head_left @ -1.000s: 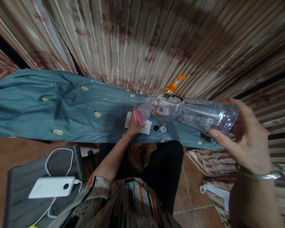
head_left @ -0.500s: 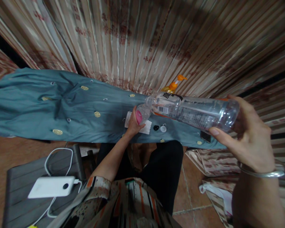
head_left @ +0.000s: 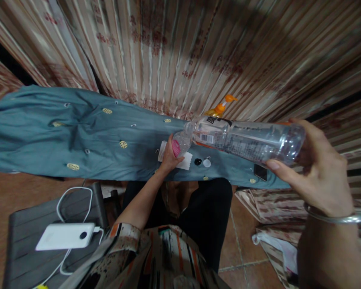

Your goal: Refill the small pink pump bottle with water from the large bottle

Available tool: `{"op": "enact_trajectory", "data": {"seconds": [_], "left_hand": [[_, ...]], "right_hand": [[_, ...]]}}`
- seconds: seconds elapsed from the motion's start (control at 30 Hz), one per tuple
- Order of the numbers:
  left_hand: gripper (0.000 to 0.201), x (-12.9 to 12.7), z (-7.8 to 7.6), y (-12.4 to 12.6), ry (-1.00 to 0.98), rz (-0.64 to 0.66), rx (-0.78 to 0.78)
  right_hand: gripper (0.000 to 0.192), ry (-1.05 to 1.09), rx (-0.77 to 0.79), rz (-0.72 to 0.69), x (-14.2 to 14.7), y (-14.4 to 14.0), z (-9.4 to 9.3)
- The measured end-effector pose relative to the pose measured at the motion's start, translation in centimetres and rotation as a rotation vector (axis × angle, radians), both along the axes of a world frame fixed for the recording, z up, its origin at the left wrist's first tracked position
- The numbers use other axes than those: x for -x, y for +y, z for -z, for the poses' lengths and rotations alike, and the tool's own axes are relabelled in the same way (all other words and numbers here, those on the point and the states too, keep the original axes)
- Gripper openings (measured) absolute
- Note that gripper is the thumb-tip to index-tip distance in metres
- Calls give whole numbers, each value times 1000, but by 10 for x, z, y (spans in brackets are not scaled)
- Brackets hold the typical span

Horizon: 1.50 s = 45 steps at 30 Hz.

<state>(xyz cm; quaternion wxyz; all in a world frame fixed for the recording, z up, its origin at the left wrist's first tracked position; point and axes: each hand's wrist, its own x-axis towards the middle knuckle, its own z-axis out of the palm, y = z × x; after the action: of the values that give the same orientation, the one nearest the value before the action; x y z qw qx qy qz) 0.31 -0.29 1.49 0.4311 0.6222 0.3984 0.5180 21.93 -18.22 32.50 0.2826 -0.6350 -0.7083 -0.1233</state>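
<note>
My right hand (head_left: 315, 172) grips the base end of a large clear plastic bottle (head_left: 243, 138), which lies nearly level in the air with its neck pointing left. The neck meets the mouth of a small clear bottle with a pink label (head_left: 184, 140); whether they touch I cannot tell. Around that small bottle my left hand (head_left: 170, 157) is closed, over a white cloth (head_left: 186, 161) with a scalloped edge. A black cap (head_left: 197, 161) and a white cap (head_left: 207, 163) lie on the table cover just right of the cloth.
An orange pump bottle (head_left: 219, 108) stands behind the large bottle. A dark phone (head_left: 260, 172) lies on the patterned teal cloth (head_left: 144, 148) at right. Pleated curtains (head_left: 174, 52) hang along the back. On a grey stool (head_left: 21, 224) at lower left lies a white power bank (head_left: 66, 236) with its cable.
My right hand and the base of the large bottle have shifted slightly right. My left hand and the small bottle stay in place.
</note>
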Motion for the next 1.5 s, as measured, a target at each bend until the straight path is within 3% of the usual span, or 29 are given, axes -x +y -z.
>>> {"op": "enact_trajectory", "data": {"seconds": [0.33, 1.13, 1.5], "left_hand": [[130, 0, -3, -1, 31, -11, 11], [129, 1, -1, 0, 63, 1, -16], [128, 2, -4, -2, 67, -2, -14]], "right_hand": [[89, -24, -4, -46, 0, 2, -3], [100, -7, 58, 7, -7, 4, -8], [96, -86, 10, -13, 0, 7, -14]]}}
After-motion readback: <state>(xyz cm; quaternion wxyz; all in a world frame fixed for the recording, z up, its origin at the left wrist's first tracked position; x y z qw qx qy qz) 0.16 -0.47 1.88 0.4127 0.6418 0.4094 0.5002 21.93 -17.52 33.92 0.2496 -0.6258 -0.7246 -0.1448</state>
